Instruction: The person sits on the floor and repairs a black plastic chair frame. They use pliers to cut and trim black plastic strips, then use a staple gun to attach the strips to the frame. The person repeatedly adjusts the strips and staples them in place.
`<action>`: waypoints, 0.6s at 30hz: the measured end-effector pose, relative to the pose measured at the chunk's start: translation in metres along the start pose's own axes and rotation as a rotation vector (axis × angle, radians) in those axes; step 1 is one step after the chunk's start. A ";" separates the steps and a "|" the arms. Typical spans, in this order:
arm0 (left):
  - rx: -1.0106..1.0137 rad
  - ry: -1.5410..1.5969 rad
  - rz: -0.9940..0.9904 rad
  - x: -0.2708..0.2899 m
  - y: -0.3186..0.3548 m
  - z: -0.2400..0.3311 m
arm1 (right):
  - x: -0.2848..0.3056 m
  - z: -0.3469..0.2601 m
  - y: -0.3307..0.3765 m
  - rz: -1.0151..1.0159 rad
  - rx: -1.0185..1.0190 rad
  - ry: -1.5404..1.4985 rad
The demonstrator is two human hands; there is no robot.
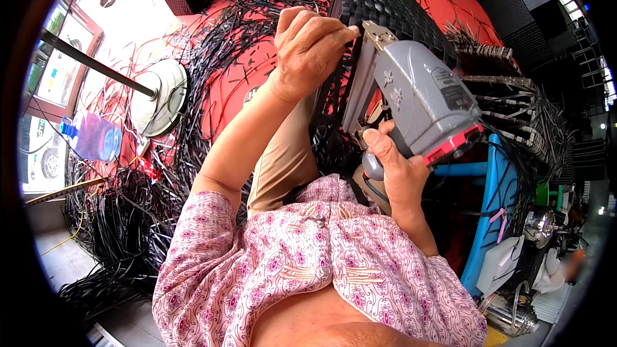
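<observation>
My right hand (396, 170) is wrapped round the handle of a grey pneumatic staple gun (421, 93) with a red end cap. The gun's metal nose points away from me, close to a black woven rattan piece (385, 3) that stands in front of me. My left hand (310, 51) is closed just left of the nose, thumb and forefinger pinched together near the woven edge. Whatever is between those fingertips is too small to make out. Dark frame parts below the gun are partly hidden by it and by my right hand.
Black plastic strips (128, 218) lie heaped over the red floor (241, 80) on the left. A round stand base with a pole (160, 96) and a water jug (99, 136) are there too. A blue plastic chair (488, 218) and a bundle of strips (514, 106) are on the right.
</observation>
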State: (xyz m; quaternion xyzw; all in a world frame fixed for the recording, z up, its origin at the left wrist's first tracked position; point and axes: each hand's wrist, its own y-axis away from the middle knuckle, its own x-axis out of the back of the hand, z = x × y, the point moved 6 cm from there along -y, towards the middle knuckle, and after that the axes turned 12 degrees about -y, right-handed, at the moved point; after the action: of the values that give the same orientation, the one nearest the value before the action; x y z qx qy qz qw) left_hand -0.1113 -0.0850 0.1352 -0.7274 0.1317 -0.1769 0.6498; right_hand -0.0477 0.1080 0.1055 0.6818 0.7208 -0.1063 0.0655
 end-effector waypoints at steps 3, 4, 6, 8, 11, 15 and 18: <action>0.056 0.004 -0.031 0.000 0.007 -0.001 | -0.008 -0.004 0.000 0.006 0.038 0.096; 0.063 -0.005 -0.030 0.000 0.009 -0.002 | -0.005 0.003 0.000 0.046 -0.049 0.057; 0.066 -0.019 -0.015 -0.001 0.011 -0.004 | -0.003 0.009 0.001 0.085 -0.127 0.006; 0.061 -0.034 0.005 -0.004 0.012 -0.006 | -0.007 0.007 0.001 0.037 -0.029 0.010; 0.089 -0.057 -0.008 -0.004 0.014 -0.004 | -0.009 0.005 -0.001 -0.027 0.103 0.097; 0.119 -0.005 -0.004 -0.005 0.015 -0.005 | -0.013 0.005 0.000 -0.001 0.064 0.109; 0.119 0.053 0.014 -0.006 0.017 -0.006 | -0.014 0.008 -0.001 0.003 0.052 0.103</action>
State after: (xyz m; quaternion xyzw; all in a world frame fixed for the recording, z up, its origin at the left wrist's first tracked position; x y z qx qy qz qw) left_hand -0.1183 -0.0900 0.1180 -0.6817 0.1434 -0.1991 0.6893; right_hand -0.0484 0.0920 0.1008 0.6889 0.7191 -0.0898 0.0108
